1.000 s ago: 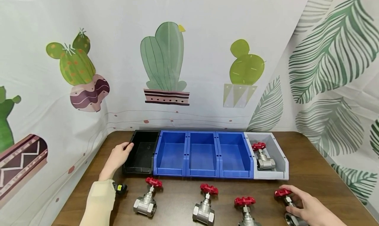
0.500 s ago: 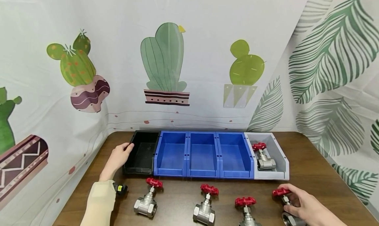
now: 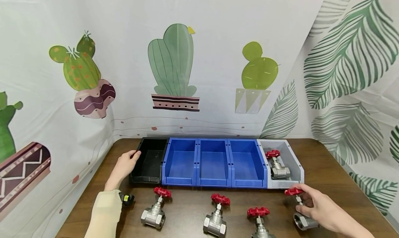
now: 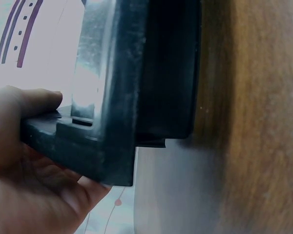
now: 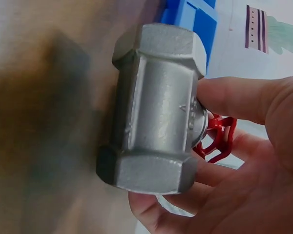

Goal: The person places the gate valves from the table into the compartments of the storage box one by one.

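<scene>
My left hand (image 3: pixel 126 164) grips the left side wall of the black bin (image 3: pixel 151 161), thumb over the rim and fingers outside, as the left wrist view shows. At the right front, my right hand (image 3: pixel 321 206) holds a metal gate valve (image 5: pixel 158 109) by its neck, with the red handwheel (image 5: pixel 219 139) between thumb and fingers. In the right wrist view the valve's body faces the camera, over the tabletop. Another valve (image 3: pixel 280 170) with a red wheel lies in the grey bin (image 3: pixel 294 185), just beyond my right hand.
Three blue bins (image 3: pixel 212 161) stand in a row between the black and grey ones. In front on the brown table (image 3: pixel 187 210) are a left valve (image 3: pixel 152 215), a middle valve (image 3: pixel 215 224) and a right valve (image 3: pixel 260 227). A cactus-print cloth (image 3: pixel 218 58) hangs behind.
My right hand has moved the held valve slightly up and left in the head view, toward the grey bin. My left hand stays on the black bin.
</scene>
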The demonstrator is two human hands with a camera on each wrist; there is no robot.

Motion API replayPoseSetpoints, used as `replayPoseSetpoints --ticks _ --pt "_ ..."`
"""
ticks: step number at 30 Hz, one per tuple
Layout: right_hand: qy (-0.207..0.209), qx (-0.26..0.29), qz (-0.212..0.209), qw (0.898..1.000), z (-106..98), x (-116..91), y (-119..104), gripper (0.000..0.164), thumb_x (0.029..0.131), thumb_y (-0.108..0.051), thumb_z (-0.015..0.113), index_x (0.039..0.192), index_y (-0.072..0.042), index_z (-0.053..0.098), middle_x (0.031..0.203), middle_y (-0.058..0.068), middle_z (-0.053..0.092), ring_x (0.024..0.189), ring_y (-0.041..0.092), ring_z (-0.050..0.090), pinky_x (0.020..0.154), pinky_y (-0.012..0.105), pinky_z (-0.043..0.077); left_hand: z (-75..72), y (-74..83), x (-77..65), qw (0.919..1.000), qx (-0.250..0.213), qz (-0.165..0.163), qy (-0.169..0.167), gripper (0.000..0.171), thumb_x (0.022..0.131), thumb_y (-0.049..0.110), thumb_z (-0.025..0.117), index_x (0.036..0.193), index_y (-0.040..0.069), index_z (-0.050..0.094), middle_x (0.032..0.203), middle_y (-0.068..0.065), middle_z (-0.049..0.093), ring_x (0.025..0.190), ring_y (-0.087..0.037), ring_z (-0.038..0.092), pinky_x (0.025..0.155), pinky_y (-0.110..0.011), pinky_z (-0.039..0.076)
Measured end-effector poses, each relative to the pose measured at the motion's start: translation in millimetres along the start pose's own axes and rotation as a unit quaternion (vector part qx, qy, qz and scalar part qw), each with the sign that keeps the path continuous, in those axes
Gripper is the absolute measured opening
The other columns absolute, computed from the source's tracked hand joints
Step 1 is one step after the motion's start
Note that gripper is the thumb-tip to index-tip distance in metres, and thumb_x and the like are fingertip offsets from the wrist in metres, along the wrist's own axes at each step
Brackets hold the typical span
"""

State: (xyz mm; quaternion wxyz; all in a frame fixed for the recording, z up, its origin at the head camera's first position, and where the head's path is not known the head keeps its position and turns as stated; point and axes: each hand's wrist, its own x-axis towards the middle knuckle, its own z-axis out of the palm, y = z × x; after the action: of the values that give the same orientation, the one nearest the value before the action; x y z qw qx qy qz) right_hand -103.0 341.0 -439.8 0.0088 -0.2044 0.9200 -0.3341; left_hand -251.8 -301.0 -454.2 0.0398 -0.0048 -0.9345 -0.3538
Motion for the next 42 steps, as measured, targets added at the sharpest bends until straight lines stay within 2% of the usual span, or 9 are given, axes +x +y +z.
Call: replayPoseSetpoints --ticks 4,9,11,17,21,24,31,36,42 --pt "0.012 -0.013 0.012 1.0 -5.9 9.1 -11.8 0.051 0.081 -0.005 0.077 0.125 0.0 0.053 0.092 -0.005 0.064 0.077 -0.001 0.056 0.06 0.025 0.047 0.4 -0.4 0.0 1.0 0.001 0.0 -0.001 0.053 0.105 0.039 0.041 0.133 -0.004 0.054 0.13 -0.029 0.055 0.12 -0.045 0.05 0.097 -0.059 0.039" --pt "0.043 -0.022 0.009 0.999 -11.8 23.9 -28.9 0.049 0.08 -0.006 0.079 0.123 -0.007 0.057 0.1 0.002 0.064 0.082 0.001 0.058 0.063 0.026 0.048 -0.1 -1.0 0.3 1.0 0.004 0.0 0.0 0.055 0.105 0.041 0.04 0.133 -0.005 0.053 0.131 -0.029 0.054 0.121 -0.046 0.05 0.098 -0.059 0.039" --pt "0.049 -0.014 0.006 0.999 -13.4 30.8 -36.4 0.047 0.08 -0.006 0.078 0.123 -0.009 0.058 0.103 0.004 0.065 0.084 0.003 0.06 0.064 0.027 0.05 -0.3 -1.1 0.2 1.0 0.003 -0.001 -0.001 0.056 0.105 0.042 0.04 0.134 -0.005 0.052 0.132 -0.029 0.053 0.122 -0.046 0.049 0.098 -0.059 0.038" --pt "0.064 0.003 -0.012 0.998 -16.0 54.2 -55.3 0.048 0.081 -0.001 0.077 0.123 -0.011 0.056 0.098 0.001 0.067 0.08 0.006 0.062 0.062 0.028 0.049 -0.7 -1.3 1.2 1.0 0.005 0.002 0.005 0.053 0.106 0.038 0.041 0.134 -0.006 0.052 0.131 -0.03 0.053 0.122 -0.047 0.048 0.099 -0.059 0.037" --pt "0.064 0.042 -0.005 0.997 -12.9 71.1 -64.6 0.046 0.082 0.001 0.075 0.124 -0.008 0.055 0.102 0.008 0.066 0.08 0.013 0.064 0.062 0.029 0.051 -0.4 -1.2 1.5 0.9999 0.007 0.006 0.009 0.051 0.106 0.036 0.042 0.133 -0.006 0.053 0.13 -0.031 0.054 0.121 -0.047 0.049 0.098 -0.059 0.038" --pt "0.067 0.062 -0.002 0.996 -8.6 83.8 -69.9 0.047 0.083 0.001 0.075 0.124 -0.006 0.055 0.105 0.012 0.065 0.082 0.02 0.064 0.062 0.03 0.051 0.3 -0.4 0.8 0.9999 0.006 0.006 0.01 0.051 0.106 0.037 0.041 0.131 -0.005 0.055 0.128 -0.029 0.056 0.119 -0.045 0.051 0.097 -0.058 0.039" --pt "0.072 0.04 0.014 0.997 -1.8 109.2 -79.3 0.048 0.084 -0.004 0.076 0.126 -0.007 0.055 0.108 0.011 0.064 0.089 0.024 0.061 0.066 0.034 0.05 0.5 0.1 0.0 1.0 0.002 -0.001 0.005 0.05 0.106 0.037 0.041 0.133 -0.003 0.054 0.131 -0.028 0.055 0.121 -0.045 0.05 0.097 -0.058 0.039" --pt "0.074 0.055 0.018 0.996 2.8 123.3 -81.7 0.044 0.084 -0.001 0.074 0.125 -0.008 0.056 0.111 0.012 0.063 0.092 0.028 0.061 0.066 0.036 0.051 0.5 -0.7 0.2 1.0 0.002 -0.003 0.004 0.053 0.106 0.039 0.041 0.134 -0.004 0.053 0.132 -0.029 0.054 0.122 -0.045 0.049 0.098 -0.058 0.038" --pt "0.074 0.053 0.04 0.995 7.9 137.0 -85.7 0.043 0.087 -0.006 0.073 0.126 -0.011 0.056 0.117 0.014 0.062 0.101 0.031 0.058 0.067 0.036 0.05 0.7 0.8 0.1 1.0 0.004 -0.001 0.004 0.053 0.106 0.038 0.04 0.134 -0.005 0.052 0.132 -0.03 0.053 0.123 -0.046 0.048 0.099 -0.059 0.037"
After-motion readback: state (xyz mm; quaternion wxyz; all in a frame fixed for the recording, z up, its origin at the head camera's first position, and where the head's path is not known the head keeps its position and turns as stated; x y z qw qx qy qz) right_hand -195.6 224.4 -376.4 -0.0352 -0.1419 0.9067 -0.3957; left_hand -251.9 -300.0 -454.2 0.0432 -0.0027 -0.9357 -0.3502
